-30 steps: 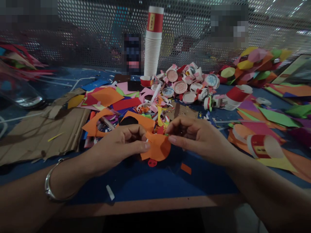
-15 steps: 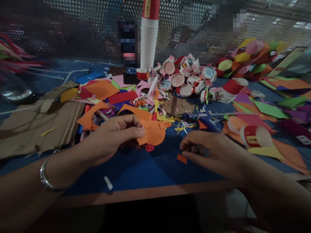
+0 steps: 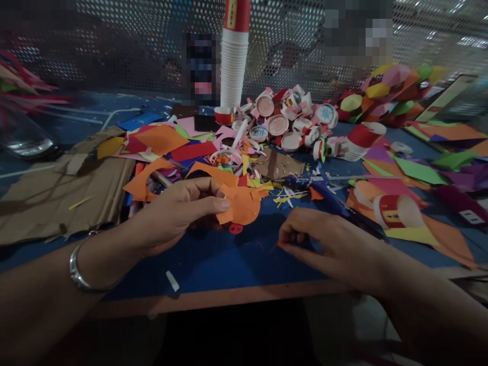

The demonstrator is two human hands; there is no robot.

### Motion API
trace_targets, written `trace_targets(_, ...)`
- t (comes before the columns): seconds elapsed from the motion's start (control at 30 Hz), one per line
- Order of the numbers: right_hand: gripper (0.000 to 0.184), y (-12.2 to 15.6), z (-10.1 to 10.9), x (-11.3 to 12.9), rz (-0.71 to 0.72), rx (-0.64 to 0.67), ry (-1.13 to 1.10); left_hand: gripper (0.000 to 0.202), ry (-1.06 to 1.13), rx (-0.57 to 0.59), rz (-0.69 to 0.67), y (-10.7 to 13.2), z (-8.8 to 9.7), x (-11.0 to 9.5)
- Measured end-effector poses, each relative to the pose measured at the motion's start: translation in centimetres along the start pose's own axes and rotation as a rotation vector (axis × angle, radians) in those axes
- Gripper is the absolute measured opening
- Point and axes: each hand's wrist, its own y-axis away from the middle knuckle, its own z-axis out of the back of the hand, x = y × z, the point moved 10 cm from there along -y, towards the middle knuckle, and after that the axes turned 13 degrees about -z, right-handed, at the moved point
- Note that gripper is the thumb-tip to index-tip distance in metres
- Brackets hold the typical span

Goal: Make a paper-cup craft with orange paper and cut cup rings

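Observation:
My left hand (image 3: 179, 213), with a silver bangle on its wrist, pinches an orange round paper cutout (image 3: 242, 205) just above the blue table mat (image 3: 229, 264). A small red paper piece (image 3: 236, 228) lies right under the cutout. My right hand (image 3: 328, 244) rests low on the mat to the right, fingers curled and pinched down on a small orange paper scrap (image 3: 281, 245) that barely shows at its fingertips.
Colored paper scraps (image 3: 183, 147) and torn cardboard (image 3: 64, 188) cover the left and middle. A tall stack of paper cups (image 3: 233, 56) stands at the back, cut cup bottoms (image 3: 282, 127) beside it. Folded colored shapes (image 3: 385, 96) and a red-and-white cup ring (image 3: 396, 211) lie right.
My right hand left the orange cutout, dropped down to the mat on the right, and closed its fingers over the small orange scrap. My left hand kept holding the cutout.

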Motion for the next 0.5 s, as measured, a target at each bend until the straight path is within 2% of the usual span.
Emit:
trace_targets(0.23, 0.01, 0.43, 0.4, 0.11, -0.044, -0.063, 0.019, 0.018, -0.028, 0.005, 0.007, 0.06, 0.18, 0.23)
trace_targets(0.4, 0.013, 0.79, 0.06, 0.26, -0.067, -0.014, -0.021, 0.02, -0.044, -0.007, 0.017, -0.05, 0.29, 0.42)
trace_targets(0.5, 0.011, 0.89, 0.26, 0.07, -0.102, -0.038, -0.011, 0.02, -0.04, -0.006, 0.016, -0.05, 0.22, 0.36)
